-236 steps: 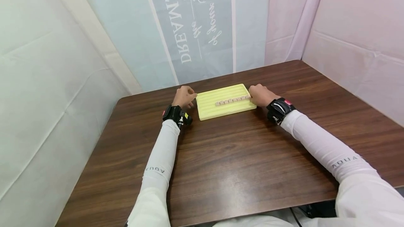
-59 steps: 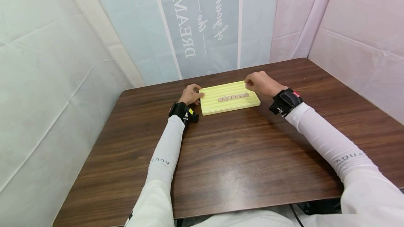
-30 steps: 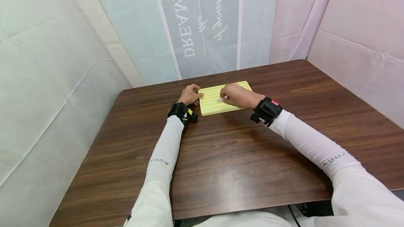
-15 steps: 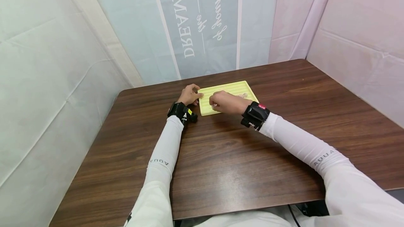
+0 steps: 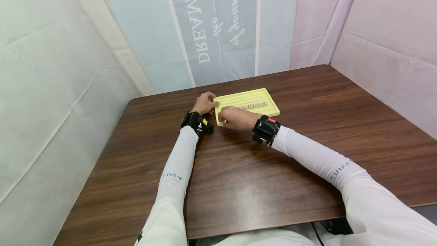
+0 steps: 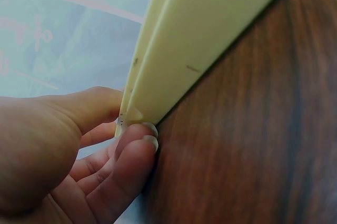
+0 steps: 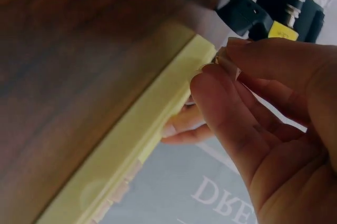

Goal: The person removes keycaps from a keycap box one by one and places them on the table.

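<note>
A pale yellow ridged tray (image 5: 249,95) lies toward the back of the table. My left hand (image 5: 203,103) grips its left end, the thumb at the rim and the fingertips against the outer wall in the left wrist view. Between thumb and fingertips, my right hand (image 5: 239,119) pinches a small pale wooden block (image 7: 226,64), over the tray's near left corner. A row of several similar blocks (image 5: 253,105) with dark marks sits along a groove; the right hand hides the row's left end.
The dark wood-grain table (image 5: 246,177) extends around the tray on all sides. Behind it hangs a blue-grey curtain (image 5: 225,22) with lettering, and pale cloth walls stand left and right. Each wrist wears a black camera strap (image 5: 266,130).
From the tray's far right part, my right hand has moved left and nearer, pinching the block. Most of the row shows again. Earlier, my left hand closed in on the tray's left end and stays there.
</note>
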A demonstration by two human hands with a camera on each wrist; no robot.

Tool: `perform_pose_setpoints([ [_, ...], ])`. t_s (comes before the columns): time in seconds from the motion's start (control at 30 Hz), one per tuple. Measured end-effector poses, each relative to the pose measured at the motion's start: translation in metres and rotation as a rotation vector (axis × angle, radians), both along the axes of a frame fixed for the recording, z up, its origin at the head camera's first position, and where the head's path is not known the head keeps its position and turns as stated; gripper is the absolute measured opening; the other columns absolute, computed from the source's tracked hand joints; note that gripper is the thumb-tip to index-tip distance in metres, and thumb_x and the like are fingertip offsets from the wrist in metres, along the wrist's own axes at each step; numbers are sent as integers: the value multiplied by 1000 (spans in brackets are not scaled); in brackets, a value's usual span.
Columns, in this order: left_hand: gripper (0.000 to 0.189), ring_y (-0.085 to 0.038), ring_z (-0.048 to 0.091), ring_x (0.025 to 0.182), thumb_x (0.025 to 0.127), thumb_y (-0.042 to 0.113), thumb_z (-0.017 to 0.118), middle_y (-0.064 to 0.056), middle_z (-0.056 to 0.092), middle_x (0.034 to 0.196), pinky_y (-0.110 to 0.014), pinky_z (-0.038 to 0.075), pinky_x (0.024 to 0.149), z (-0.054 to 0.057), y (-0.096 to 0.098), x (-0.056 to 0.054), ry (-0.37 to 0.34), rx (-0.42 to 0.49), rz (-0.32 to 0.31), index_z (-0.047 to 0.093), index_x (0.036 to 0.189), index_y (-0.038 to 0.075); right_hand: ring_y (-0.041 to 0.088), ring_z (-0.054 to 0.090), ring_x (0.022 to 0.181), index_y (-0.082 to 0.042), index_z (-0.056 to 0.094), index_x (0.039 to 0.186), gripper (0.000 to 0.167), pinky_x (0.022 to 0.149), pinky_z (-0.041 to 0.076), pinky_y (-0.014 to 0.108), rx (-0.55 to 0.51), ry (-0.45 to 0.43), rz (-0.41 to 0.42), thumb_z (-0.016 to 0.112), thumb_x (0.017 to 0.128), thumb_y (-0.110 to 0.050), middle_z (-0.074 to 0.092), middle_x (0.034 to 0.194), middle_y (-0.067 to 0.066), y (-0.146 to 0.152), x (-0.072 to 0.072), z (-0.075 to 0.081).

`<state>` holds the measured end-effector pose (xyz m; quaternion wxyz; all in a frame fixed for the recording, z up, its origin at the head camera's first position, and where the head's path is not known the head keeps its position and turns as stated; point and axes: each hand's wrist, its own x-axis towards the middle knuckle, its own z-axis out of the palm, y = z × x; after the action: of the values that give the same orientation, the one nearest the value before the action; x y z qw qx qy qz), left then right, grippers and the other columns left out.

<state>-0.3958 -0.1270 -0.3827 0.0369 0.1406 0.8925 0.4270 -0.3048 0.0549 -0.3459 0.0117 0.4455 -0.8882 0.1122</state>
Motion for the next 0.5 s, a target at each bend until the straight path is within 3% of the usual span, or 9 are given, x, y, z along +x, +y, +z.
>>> perform_pose_setpoints([
  [0.5, 41, -14, 59, 58, 95, 19, 62, -13, 64, 85, -27, 56, 56, 2, 1, 3, 13, -9, -1, 51, 132, 4, 16, 58, 80, -4, 66, 91, 5, 72, 50, 30, 8, -17, 32, 67, 86, -3, 66, 88, 7, -3, -1, -7],
])
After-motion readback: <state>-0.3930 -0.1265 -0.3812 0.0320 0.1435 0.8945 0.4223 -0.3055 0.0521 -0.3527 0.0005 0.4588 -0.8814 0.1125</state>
